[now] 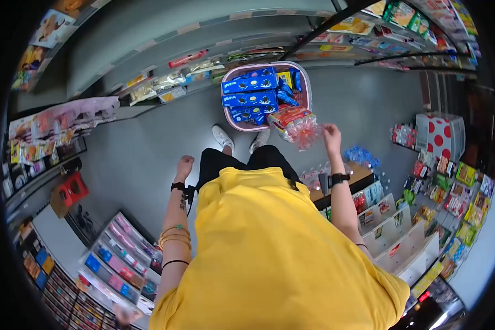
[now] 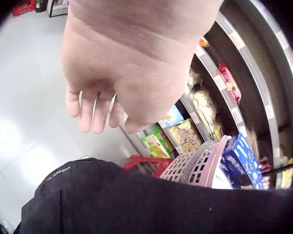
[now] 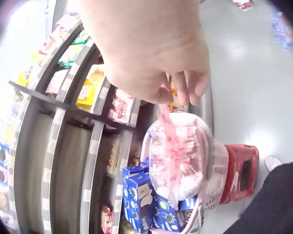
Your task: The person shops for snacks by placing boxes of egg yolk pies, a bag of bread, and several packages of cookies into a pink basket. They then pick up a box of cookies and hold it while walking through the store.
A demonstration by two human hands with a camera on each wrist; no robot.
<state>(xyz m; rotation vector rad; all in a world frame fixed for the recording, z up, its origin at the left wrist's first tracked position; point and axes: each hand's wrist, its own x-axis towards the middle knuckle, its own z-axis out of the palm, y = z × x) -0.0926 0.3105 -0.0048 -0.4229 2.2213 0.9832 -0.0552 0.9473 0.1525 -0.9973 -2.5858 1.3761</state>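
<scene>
My right grip (image 1: 331, 138) is narrow and pinches the pink end of a bag (image 1: 291, 116). The bag is at the near right edge of the pink basket (image 1: 309, 91) (I cannot tell if it rests there), beside blue boxes (image 1: 252, 83). My left grip (image 1: 185, 164) hangs loosely, with relaxed fingers.

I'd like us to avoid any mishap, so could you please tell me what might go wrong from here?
The right grip pinches the plastic bag by its gathered end, so it might slip loose or tear. The pink basket is well filled with blue cookie boxes, so the bag may not settle inside and could topple over the rim.
</scene>
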